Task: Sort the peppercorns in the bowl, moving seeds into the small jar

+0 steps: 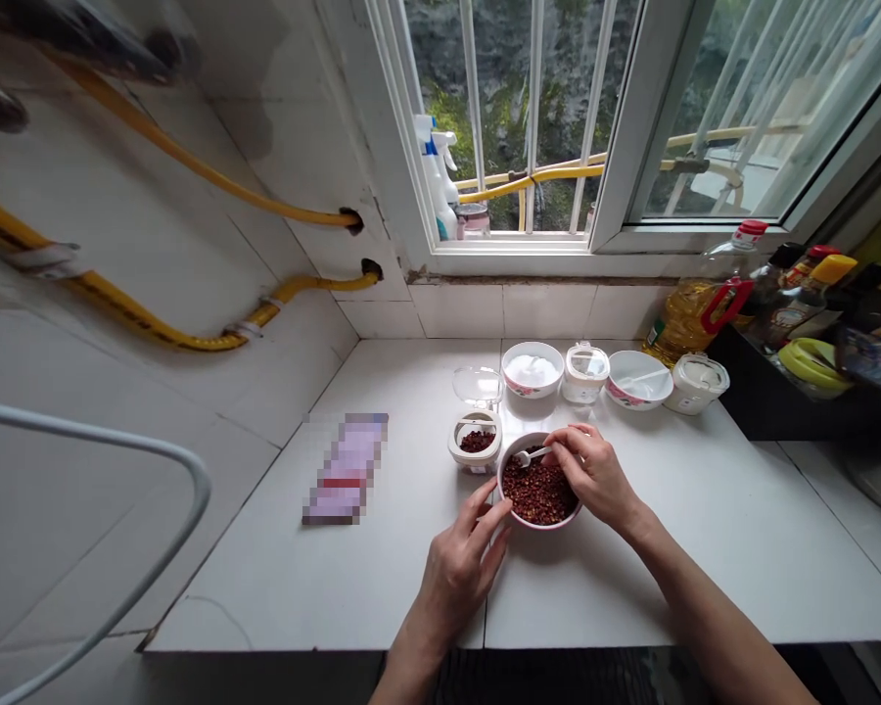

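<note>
My right hand (591,470) pinches a small white spoon (534,455), its tip in the reddish-brown peppercorns (539,494) that fill a bowl (543,527). Around the bowl's left side, the fingers of my left hand (466,558) hold its rim. Just left of the bowl stands a small white seasoning jar (476,460), with its clear lid (477,385) flipped up and some of the same peppercorns inside. Both hands are above the white counter, and the bowl stands upright on it.
Behind are a bowl of white granules (533,370), a lidded jar (585,374), a bowl with a white spoon in it (638,380) and another jar (697,384). An oil bottle (694,304) and a dark box of bottles (749,382) stand right. A blurred purple packet (348,470) lies left.
</note>
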`<move>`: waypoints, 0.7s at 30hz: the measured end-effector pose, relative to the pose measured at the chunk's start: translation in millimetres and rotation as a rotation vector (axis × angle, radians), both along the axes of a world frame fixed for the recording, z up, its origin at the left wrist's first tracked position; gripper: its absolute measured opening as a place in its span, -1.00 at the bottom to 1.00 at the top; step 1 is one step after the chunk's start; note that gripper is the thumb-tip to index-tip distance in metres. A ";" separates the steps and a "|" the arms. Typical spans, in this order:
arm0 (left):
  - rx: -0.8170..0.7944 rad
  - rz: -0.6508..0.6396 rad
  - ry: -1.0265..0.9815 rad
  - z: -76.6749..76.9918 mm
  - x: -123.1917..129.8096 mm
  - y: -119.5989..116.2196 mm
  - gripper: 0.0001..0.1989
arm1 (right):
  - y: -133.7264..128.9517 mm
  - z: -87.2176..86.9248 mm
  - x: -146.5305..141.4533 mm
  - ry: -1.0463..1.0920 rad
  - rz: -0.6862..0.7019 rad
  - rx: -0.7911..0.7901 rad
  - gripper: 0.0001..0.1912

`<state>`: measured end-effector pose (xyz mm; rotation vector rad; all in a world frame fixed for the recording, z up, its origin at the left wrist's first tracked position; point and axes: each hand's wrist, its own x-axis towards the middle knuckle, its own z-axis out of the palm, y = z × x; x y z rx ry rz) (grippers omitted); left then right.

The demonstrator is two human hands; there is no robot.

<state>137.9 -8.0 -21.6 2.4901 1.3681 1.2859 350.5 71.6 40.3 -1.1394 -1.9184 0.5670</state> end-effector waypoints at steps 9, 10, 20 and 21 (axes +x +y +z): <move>-0.021 -0.006 -0.014 0.9 0.7 -0.6 -0.67 | 0.3 6.9 6.1 0.262 -0.021 -0.311 -0.82; -0.022 -0.008 -0.015 0.6 0.7 -0.5 -0.67 | 0.5 7.2 6.3 0.219 -0.035 -0.261 -0.84; -0.033 -0.012 -0.023 -0.4 0.3 0.0 -0.64 | 1.4 1.2 3.5 0.064 -0.007 -0.119 -0.83; -0.031 -0.012 -0.025 -0.3 0.3 0.1 -0.64 | 1.3 -0.4 2.2 0.052 0.019 -0.110 -0.83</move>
